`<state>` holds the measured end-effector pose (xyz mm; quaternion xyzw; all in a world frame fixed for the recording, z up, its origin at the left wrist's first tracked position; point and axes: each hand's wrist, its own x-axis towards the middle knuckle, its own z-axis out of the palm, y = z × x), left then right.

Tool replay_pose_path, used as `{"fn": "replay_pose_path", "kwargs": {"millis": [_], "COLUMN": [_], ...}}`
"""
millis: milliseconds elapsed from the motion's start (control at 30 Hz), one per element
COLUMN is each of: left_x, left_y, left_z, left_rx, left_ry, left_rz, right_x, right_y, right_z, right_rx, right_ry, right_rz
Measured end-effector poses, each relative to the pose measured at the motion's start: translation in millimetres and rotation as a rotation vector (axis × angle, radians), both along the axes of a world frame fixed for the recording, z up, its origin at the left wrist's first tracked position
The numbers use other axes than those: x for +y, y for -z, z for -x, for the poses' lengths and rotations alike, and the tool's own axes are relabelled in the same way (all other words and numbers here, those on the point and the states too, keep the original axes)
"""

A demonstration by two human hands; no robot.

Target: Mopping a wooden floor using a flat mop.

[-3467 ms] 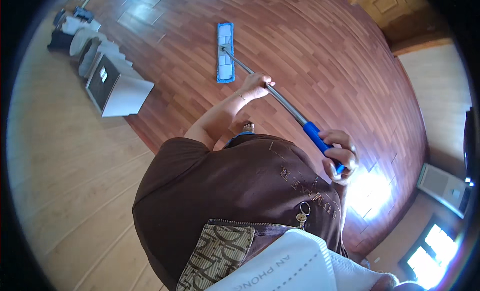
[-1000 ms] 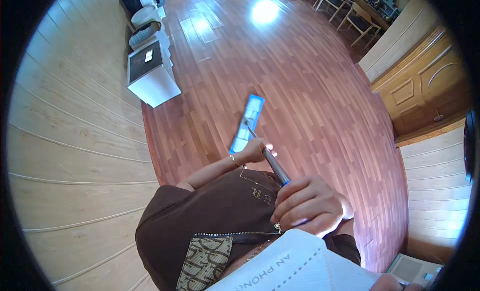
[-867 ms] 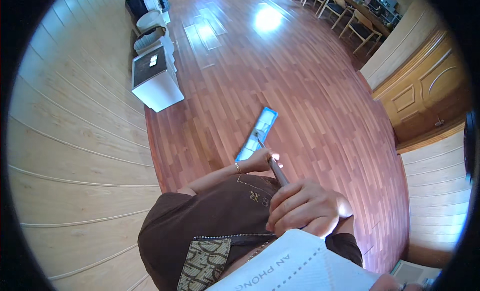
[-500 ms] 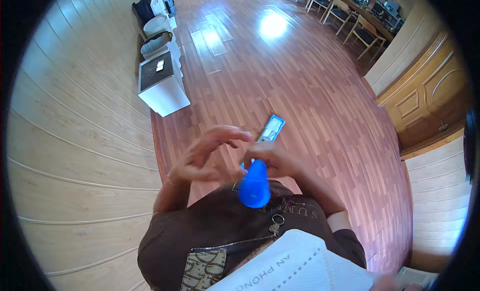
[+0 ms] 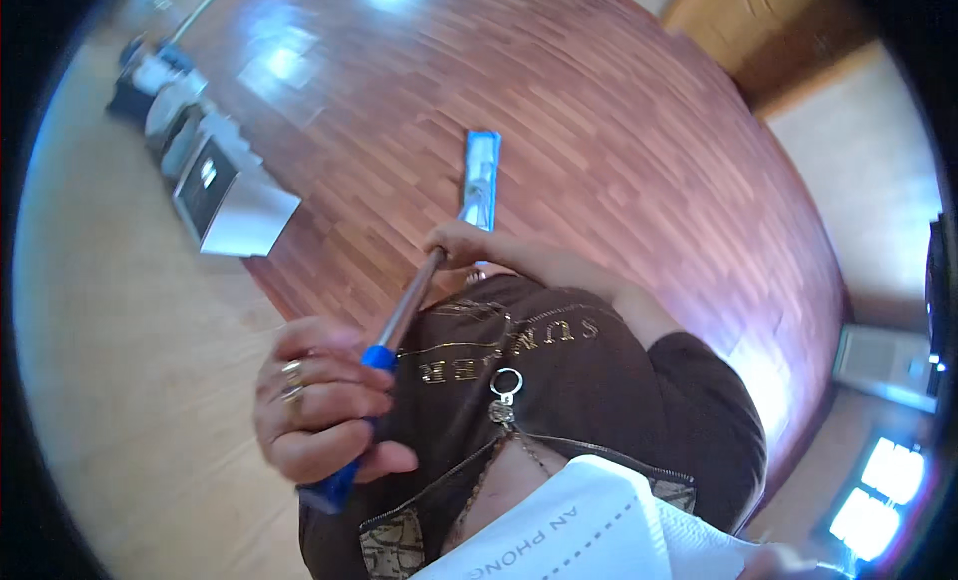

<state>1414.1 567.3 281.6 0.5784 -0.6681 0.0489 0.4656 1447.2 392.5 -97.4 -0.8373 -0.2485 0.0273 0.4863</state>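
I hold a flat mop with both hands. My left hand (image 5: pixel 319 405), with rings on its fingers, is closed around the blue grip (image 5: pixel 344 470) at the top of the handle, close to my chest. Further down, my right hand (image 5: pixel 459 246) grips the metal shaft (image 5: pixel 407 300), its arm reaching across my brown top. The blue flat mop head (image 5: pixel 481 176) lies on the reddish wooden floor (image 5: pixel 619 151) just beyond my right hand.
A white box-shaped cabinet (image 5: pixel 225 196) stands against the pale wood-panelled wall (image 5: pixel 120 360) on the left, with dark and white items (image 5: pixel 150 76) behind it. A wooden door (image 5: pixel 743 21) is at the upper right. A white wall unit (image 5: pixel 878 355) sits at the right.
My hands have swapped places on the handle: the left one now holds the blue grip and the right one the shaft. The view has turned and the mop head lies further out on the floor.
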Motion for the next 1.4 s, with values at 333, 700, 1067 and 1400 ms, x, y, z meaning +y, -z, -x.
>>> {"fn": "replay_pose_path", "kwargs": {"millis": [333, 700, 1067, 1400], "left_x": [-82.4, -232.2, -382.2, -356.5], "left_y": [69.7, 118.6, 151.6, 152.8], "left_z": [-25.8, 63.7, 274.3, 303.4], "left_rx": [0.043, 0.053, 0.1, 0.206], "left_ry": [0.412, 1.015, 1.546, 1.912], "left_rz": [0.004, -0.279, -0.443, -0.594], "right_x": [-108.5, -168.0, -151.6, -1.2], "right_y": [26.0, 79.9, 110.5, 95.6], "right_z": [89.3, 309.6, 558.4, 555.7], "right_rx": [0.115, 0.072, 0.001, -0.017], "right_ry": [0.517, 1.353, 2.231, 2.814], "right_rz": [0.053, -0.042, 0.055, 0.232]}}
